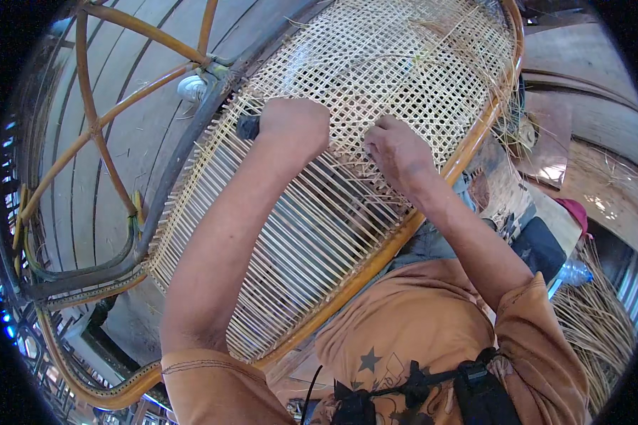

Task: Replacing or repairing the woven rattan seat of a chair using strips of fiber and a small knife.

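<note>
A curved rattan chair frame [468, 152] lies in front of me, strung with pale cane strands. The far part of the cane webbing [361, 64] is woven into an open lattice; nearer to me, parallel strands [298, 241] run without crossing ones. My left hand [294, 127] is a fist over the lattice's near edge, closed around a dark-handled tool [247, 127] whose butt sticks out on the left. The tool's other end is hidden. At the right side of that edge my right hand [400, 152] is closed, fingertips at the strands; what they pinch is hidden.
Bent rattan poles [96, 127] cross at the left, above a plank floor [156, 120] with a white bulb-like object [191, 88]. A bundle of long cane strips [595, 333] lies at the lower right, near a clear plastic bottle [575, 273]. Loose fibres hang at the frame's right rim.
</note>
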A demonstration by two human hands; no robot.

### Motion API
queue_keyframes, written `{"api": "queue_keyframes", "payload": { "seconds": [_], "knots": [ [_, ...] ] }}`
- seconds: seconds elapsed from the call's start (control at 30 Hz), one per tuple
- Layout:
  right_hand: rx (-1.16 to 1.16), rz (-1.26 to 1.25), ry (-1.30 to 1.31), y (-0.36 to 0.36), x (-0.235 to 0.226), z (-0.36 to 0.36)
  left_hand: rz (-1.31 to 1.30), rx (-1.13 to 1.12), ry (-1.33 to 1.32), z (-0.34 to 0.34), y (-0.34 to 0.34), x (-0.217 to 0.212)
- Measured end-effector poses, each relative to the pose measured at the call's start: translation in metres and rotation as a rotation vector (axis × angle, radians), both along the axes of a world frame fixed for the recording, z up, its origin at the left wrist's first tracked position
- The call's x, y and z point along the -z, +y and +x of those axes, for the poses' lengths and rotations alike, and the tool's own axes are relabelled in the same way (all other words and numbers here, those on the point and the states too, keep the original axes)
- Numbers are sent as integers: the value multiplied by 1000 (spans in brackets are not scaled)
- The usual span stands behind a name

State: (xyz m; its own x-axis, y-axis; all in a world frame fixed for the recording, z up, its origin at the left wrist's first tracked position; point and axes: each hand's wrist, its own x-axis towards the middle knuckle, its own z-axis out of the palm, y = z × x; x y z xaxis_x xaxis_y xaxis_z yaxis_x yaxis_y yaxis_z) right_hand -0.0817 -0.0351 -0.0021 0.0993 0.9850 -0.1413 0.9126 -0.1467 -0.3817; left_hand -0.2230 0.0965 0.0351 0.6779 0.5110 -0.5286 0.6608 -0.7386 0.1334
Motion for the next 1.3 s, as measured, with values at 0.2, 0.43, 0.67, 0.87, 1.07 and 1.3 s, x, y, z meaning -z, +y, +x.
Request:
{"api": "queue_keyframes", "payload": {
  "seconds": [0.2,0.43,0.67,0.87,1.07,1.3],
  "knots": [
    [124,-121,-24,13,-2,-6,9,-317,157,-39,13,-15],
    [-12,-15,132,5,6,9,-52,-213,-228,-12,-10,2],
    [22,-25,73,3,-1,0,-328,-68,-29,14,-2,21],
    [32,-81,68,7,-3,2,-360,24,20,25,5,27],
    [85,-186,108,14,-13,4,-375,11,4,21,5,35],
    [223,-183,388,17,-4,20,-431,11,-57,18,7,33]
  ]
}}
